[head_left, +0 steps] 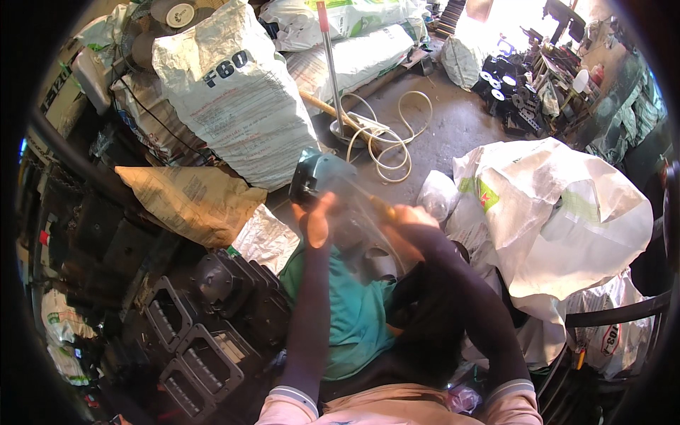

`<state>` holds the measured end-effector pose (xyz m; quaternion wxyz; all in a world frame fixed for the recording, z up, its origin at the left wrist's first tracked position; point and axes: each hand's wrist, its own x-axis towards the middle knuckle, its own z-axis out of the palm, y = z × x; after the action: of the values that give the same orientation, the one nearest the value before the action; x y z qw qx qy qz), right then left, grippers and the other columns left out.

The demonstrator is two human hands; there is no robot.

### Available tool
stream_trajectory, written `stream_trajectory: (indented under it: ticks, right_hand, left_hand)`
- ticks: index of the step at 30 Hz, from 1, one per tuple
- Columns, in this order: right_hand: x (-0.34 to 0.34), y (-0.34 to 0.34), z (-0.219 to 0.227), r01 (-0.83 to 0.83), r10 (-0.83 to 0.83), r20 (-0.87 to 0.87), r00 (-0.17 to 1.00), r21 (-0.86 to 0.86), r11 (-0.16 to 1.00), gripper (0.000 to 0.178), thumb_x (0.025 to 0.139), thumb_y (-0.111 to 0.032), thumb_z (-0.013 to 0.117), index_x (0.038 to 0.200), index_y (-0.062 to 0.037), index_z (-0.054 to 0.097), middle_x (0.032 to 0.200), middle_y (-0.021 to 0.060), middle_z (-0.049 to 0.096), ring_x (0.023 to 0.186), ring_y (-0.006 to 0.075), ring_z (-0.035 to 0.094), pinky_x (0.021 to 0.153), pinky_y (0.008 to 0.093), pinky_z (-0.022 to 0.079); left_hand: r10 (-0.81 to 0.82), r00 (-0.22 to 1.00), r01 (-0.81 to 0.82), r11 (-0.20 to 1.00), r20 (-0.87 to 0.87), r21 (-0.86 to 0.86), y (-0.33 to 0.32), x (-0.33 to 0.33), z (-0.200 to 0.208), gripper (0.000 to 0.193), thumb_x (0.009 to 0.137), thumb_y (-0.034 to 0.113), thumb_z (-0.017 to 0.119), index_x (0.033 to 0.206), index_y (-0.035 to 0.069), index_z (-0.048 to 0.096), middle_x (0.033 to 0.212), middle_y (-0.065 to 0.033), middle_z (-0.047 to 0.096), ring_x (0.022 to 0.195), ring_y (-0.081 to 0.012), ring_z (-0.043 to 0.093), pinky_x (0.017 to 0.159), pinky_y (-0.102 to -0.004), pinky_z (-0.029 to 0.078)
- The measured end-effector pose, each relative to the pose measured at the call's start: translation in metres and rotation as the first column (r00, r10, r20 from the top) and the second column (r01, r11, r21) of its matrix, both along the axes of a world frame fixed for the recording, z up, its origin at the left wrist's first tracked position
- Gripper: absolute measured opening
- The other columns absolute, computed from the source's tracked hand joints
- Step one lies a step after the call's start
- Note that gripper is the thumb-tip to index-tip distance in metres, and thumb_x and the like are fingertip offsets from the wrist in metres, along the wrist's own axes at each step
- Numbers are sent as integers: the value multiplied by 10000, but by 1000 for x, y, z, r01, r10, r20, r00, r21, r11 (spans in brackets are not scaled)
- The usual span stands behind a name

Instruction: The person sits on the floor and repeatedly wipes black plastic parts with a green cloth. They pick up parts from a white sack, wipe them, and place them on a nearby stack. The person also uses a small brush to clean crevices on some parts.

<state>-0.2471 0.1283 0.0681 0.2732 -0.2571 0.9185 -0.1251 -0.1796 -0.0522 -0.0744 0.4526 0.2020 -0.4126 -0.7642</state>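
Note:
Out in front of me, my left hand is closed round the lower part of a dark, rounded plastic housing, which is held up at a tilt. My right hand is shut on a yellow-handled tool. The tool's thin shaft points toward the housing, but motion blur hides its tip, so I cannot tell whether they touch or what kind of tool it is. Below both hands, a teal cloth lies over my lap. A pale, ring-like piece shows between my forearms.
Black plastic frames are stacked at my left. A brown paper sack and a large white sack stand beyond them. A pale cable coils on the floor ahead. At my right bulges a white bag; dark parts are heaped farther back.

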Motion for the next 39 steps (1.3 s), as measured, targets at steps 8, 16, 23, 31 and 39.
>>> stream_trajectory:
  ticks: [8, 16, 23, 31, 39]
  right_hand:
    - [6, 1, 3, -96, 93, -25, 995, -226, 969, 392, 908, -387, 662, 1126, -62, 676, 1027, 231, 716, 1015, 405, 684, 888, 468, 536]
    - [-1, 48, -22, 106, -106, 11, 994, -216, 971, 385, 927, -361, 647, 1133, -36, 671, 1029, 242, 711, 1001, 404, 686, 862, 452, 533]
    - [39, 27, -3, -85, 93, 56, 994, -141, 986, 403, 900, -369, 673, 1171, -73, 632, 1062, 242, 703, 1042, 423, 663, 891, 500, 524]
    - [-22, 19, -2, 41, -70, -72, 995, -349, 936, 393, 929, -386, 658, 1101, -33, 675, 875, 190, 711, 815, 319, 708, 758, 445, 551]
    - [12, 71, -48, 65, -13, 196, 981, -265, 962, 462, 955, -421, 641, 1158, -6, 651, 788, 166, 693, 684, 250, 697, 669, 388, 546]
  left_hand:
    - [-51, 993, 65, 989, -106, 132, 1, -5, -3, 564, 828, -54, 679, 1364, 2, 514, 1176, -112, 646, 1025, -225, 651, 906, -344, 546]
    - [-200, 964, 237, 946, -178, 221, -1, -2, 1, 412, 832, -66, 656, 1238, -4, 618, 1023, -89, 682, 882, -198, 675, 799, -323, 569]
    - [-82, 997, 82, 996, 3, -46, 10, -10, -5, 506, 757, -86, 704, 1238, 18, 584, 1036, -72, 662, 887, -154, 649, 789, -291, 551]
    - [-198, 975, 191, 979, -101, -73, 6, -2, 1, 582, 767, -95, 680, 1321, 25, 547, 1175, -94, 642, 987, -188, 648, 837, -318, 556]
    - [-149, 958, 209, 948, -246, 239, -12, -3, -12, 372, 891, 39, 666, 1257, 16, 605, 1131, -116, 676, 996, -237, 678, 863, -350, 566]
